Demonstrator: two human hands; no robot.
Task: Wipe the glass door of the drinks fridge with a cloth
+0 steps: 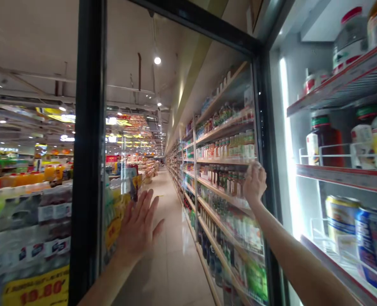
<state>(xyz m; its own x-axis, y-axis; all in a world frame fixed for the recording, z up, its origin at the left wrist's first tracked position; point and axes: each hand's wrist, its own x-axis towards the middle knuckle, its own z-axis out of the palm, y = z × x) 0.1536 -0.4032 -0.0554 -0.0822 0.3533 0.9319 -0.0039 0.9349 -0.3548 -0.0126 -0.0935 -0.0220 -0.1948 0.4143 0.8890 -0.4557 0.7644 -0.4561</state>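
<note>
A cooler's glass door with a black frame (89, 161) stands swung out in front of me. On its left part, my left hand (139, 225) is raised with the fingers stretched out and the palm toward the pane; it appears to rest on the glass. My right hand (255, 182) is closed, up against the pane near the hinge-side frame. Something small and whitish shows at its fingers, too blurred to name. Through or in the glass, shelves of bottles (227, 146) appear behind the right hand.
To the right is the lit cooler, with bottles (325, 140) and cans (343, 216) on wire-fronted shelves (344, 176). Beyond the door, stacked drink packs (32, 212) with a yellow price sign (37, 289) stand at left. A tiled aisle floor (167, 255) runs away ahead.
</note>
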